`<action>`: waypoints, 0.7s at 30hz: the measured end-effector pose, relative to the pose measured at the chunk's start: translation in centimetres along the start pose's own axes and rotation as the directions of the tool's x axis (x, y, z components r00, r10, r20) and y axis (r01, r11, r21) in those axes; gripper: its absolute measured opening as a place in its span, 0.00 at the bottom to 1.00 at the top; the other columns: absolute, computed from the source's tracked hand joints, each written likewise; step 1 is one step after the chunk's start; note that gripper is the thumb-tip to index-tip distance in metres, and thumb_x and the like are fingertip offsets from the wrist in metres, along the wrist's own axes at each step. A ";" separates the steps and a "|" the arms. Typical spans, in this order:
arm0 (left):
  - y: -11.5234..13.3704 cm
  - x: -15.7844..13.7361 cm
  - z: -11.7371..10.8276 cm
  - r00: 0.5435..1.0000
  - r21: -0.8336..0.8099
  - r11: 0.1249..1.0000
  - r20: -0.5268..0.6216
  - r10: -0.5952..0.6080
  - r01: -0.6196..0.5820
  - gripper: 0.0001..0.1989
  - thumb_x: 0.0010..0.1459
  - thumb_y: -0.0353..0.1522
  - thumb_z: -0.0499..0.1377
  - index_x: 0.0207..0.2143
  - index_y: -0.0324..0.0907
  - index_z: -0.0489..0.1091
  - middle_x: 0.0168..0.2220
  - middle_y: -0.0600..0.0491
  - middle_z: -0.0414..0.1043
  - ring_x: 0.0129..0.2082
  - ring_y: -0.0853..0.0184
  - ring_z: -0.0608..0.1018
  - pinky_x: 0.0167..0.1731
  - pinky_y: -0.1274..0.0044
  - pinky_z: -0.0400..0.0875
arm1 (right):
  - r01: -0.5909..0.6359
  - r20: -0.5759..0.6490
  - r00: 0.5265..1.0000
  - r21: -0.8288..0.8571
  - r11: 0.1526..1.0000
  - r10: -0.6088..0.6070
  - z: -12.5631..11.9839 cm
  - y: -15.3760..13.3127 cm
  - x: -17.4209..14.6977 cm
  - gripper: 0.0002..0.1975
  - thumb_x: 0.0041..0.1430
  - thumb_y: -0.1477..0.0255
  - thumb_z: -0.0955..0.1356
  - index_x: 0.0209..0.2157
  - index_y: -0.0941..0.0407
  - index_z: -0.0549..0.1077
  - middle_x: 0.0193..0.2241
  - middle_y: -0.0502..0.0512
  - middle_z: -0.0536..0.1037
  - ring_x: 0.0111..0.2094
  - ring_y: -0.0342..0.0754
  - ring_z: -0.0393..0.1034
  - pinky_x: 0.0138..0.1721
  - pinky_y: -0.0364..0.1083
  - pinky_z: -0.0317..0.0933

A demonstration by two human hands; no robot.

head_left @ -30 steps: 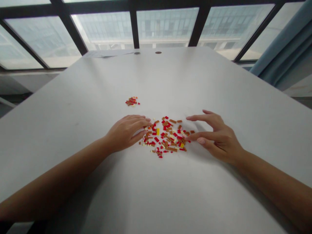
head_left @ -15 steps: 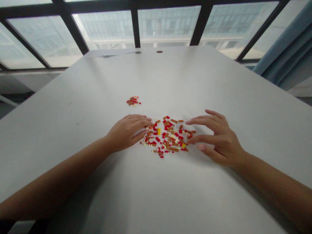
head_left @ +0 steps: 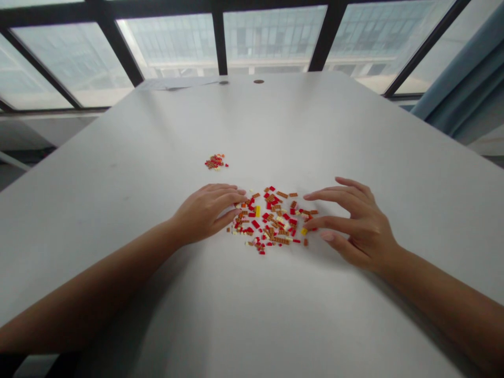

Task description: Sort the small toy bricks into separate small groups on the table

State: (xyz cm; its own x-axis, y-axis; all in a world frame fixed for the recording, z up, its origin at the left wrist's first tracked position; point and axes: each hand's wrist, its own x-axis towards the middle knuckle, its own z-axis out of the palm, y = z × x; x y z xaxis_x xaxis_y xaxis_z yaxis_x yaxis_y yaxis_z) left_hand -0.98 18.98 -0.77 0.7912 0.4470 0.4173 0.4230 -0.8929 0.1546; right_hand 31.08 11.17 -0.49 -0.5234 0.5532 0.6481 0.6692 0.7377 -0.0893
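A loose spread of small toy building bricks (head_left: 271, 218), mostly red and brown with some cream and yellow ones, lies between my two hands. At its left edge rests my left hand (head_left: 214, 210), palm down with fingers stretched out; the fingertips touch or cover a few bricks there. My right hand (head_left: 354, 223) is on the right side, its fingers spread and curved. One of its fingertips is at a small yellow brick (head_left: 304, 231) on the pile's right edge. Another yellow brick (head_left: 258, 211) lies nearer my left fingers. Neither hand visibly grips a piece.
Farther back on the white table (head_left: 252, 315) sits a smaller heap of tiny red and brown pieces (head_left: 214, 161). Papers (head_left: 173, 84) lie at the far edge, close to two round inserts. Beyond are windows, with a blue curtain (head_left: 457, 89) on the right.
My right hand has shifted slightly right. The small yellow brick by its fingertip has slid right and a little away from me, apart from neighbouring bricks. My left hand stays in place.
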 end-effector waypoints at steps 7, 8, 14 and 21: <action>-0.2 -0.1 0.1 1.000 0.004 1.000 0.006 -0.004 0.004 0.13 0.70 0.33 0.52 0.52 0.42 0.72 0.54 0.47 0.78 0.56 0.61 0.78 0.58 0.66 0.73 | 0.026 0.058 0.998 0.005 1.000 -0.027 0.3 0.1 -0.1 0.18 0.71 0.62 0.60 0.38 0.47 0.81 0.53 0.57 0.78 0.52 0.53 0.74 0.61 0.63 0.57; -0.2 -0.1 0.2 1.000 0.007 1.000 0.002 0.001 -0.001 0.13 0.70 0.33 0.52 0.52 0.42 0.72 0.54 0.47 0.78 0.56 0.61 0.79 0.58 0.66 0.73 | 0.017 0.054 0.998 0.005 1.000 -0.018 0.3 0.1 -0.1 0.18 0.71 0.62 0.60 0.38 0.47 0.81 0.53 0.57 0.78 0.52 0.53 0.74 0.62 0.63 0.57; 0.0 -0.1 0.2 1.000 0.024 0.999 -0.021 0.023 -0.023 0.13 0.70 0.32 0.52 0.51 0.41 0.72 0.53 0.47 0.79 0.55 0.60 0.79 0.57 0.65 0.74 | -0.070 0.050 0.996 0.017 0.997 0.069 0.4 0.0 -0.2 0.21 0.72 0.62 0.58 0.37 0.48 0.82 0.52 0.56 0.80 0.52 0.53 0.74 0.63 0.63 0.56; 0.0 -0.1 0.1 0.998 0.027 0.999 -0.040 0.046 -0.045 0.12 0.70 0.32 0.52 0.50 0.40 0.72 0.52 0.46 0.79 0.54 0.60 0.80 0.55 0.65 0.75 | -0.109 0.017 0.994 0.008 0.994 0.109 0.5 0.2 -0.5 0.18 0.72 0.66 0.60 0.38 0.48 0.82 0.52 0.56 0.80 0.53 0.52 0.74 0.64 0.63 0.55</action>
State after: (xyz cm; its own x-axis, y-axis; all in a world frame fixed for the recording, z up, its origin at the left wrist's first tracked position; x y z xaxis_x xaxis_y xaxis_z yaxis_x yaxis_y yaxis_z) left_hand -1.00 18.99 -0.95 0.7917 0.4030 0.4592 0.3986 -0.9103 0.1116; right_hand 31.23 11.26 -1.28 -0.4563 0.6367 0.6216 0.7180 0.6761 -0.1655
